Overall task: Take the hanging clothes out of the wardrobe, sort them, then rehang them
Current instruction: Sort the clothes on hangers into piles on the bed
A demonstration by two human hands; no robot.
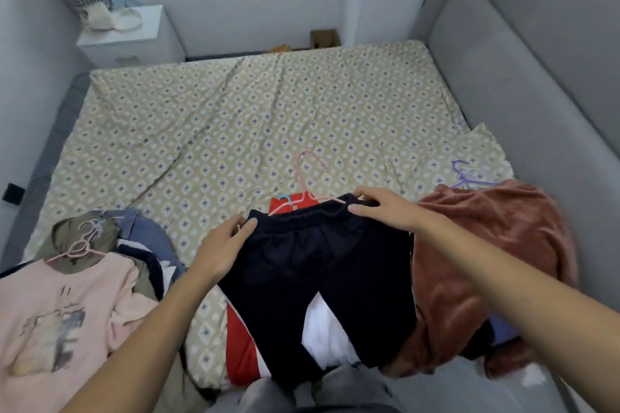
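Note:
Dark navy trousers (318, 265) lie spread on the bed on a pink hanger (310, 174), on top of a red and white garment (241, 339). My left hand (223, 245) pinches the left end of the waistband. My right hand (385, 208) grips the right end of the waistband, fingers curled over its edge. To the left sits a pile topped by a pink printed shirt (60, 315) on a pink hanger (79, 246). A rust-brown fleece garment (476, 261) on a purple hanger (468, 176) lies to the right.
The bed with a patterned beige sheet (235, 117) stretches ahead. A grey padded headboard (536, 94) runs along the right. A white nightstand (131, 33) with a pale bag stands at the far left. More clothes lie on the floor beyond.

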